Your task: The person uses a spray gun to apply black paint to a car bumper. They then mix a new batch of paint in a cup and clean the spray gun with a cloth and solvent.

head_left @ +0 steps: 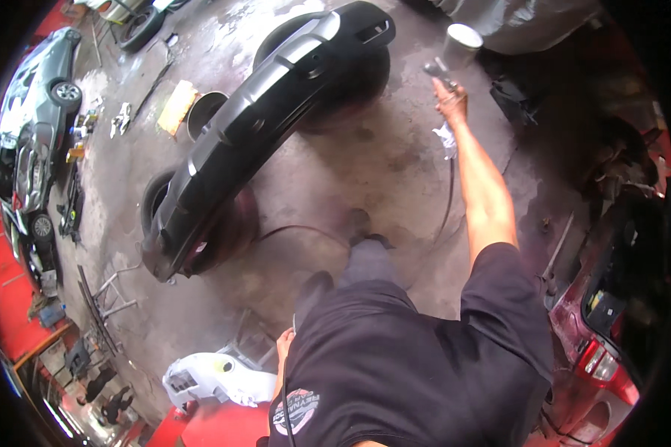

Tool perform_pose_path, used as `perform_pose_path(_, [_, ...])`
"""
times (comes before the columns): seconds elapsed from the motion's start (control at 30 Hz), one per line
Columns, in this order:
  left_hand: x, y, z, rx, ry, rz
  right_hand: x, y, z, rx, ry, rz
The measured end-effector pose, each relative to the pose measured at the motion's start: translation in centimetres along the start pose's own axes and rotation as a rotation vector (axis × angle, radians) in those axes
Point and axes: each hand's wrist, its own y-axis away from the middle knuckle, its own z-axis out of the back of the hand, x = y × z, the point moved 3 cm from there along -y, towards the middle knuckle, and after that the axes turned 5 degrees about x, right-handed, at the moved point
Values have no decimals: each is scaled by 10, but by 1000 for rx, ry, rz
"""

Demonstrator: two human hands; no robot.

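Observation:
My right hand [452, 103] is stretched out to the far right, its fingers wrapped round a spray gun [441, 72] with a pale cup [464, 39] on it. A crumpled white cloth or paper [445, 140] hangs below that hand, and a thin dark hose [450, 195] runs down from there to the floor. Left of the gun lies a long black car bumper [265, 123], propped across tyre-like round supports. My left hand [284, 344] is low beside my hip, mostly hidden by my shirt; its fingers do not show clearly.
A white-grey moulded car part [220, 376] stands at the lower left by a red surface [224, 426]. A metal stand [114, 290] is farther left. Grey cars [33, 141] line the left side; a red vehicle [600, 369] stands at right. Grey sheeting [525, 26] hangs at the back.

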Motion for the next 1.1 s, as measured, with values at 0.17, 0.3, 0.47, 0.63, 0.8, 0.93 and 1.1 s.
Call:
perform_pose_path(0.17, [-31, 13, -9, -8, 26, 10, 5, -36, 5, -276, 466, 16])
perform_pose_path(0.3, [3, -12, -7, 37, 49, -106, -16, -18, -26, -160, 460, 19])
perform_pose_path(0.47, [-73, -16, -15, 82, 47, -103, -20, 74, -64, 194, 176, 211])
perform_pose_path(0.63, [-206, 24, -13, 50, -14, -201, 20, 207, -74, 603, 145, 268])
perform_pose_path(0.8, [-330, 36, 8, -200, -27, -705, 41, 316, -80, 892, 84, 593])
perform_pose_path(0.93, [-396, 106, 38, -353, -42, -861, 69, 371, -92, 1190, 182, 657])
perform_pose_path(1.1, [-405, 140, 54, -452, -338, -919, 128, 397, -89, 1328, 165, 709])
